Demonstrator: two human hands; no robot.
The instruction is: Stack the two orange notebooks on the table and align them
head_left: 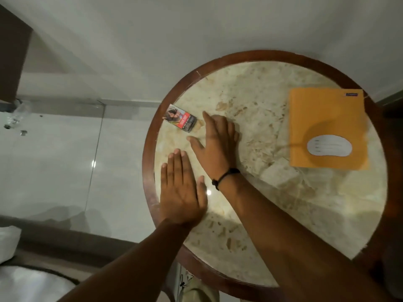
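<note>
Nearest the lens, our two bare forearms are reaching up from the bottom of the frame onto the round marble surface (283,214) with its dark wooden rim; our left hand (182,192) is lying flat, palm down, at the surface's left edge, its grip apart with fingers straight and holding nothing; our right hand (216,142) is resting just above it toward the centre, a black cord bracelet (224,175) around its wrist, its grip likewise apart and empty, fingers spread on the marble. A small printed box (180,121) is lying just left of the right fingertips, near but apart. We are seeing only one orange notebook (327,129), lying flat at the right of the frame, well apart from both hands, a white label on its cover; whether a second is lying beneath it we cannot tell.
</note>
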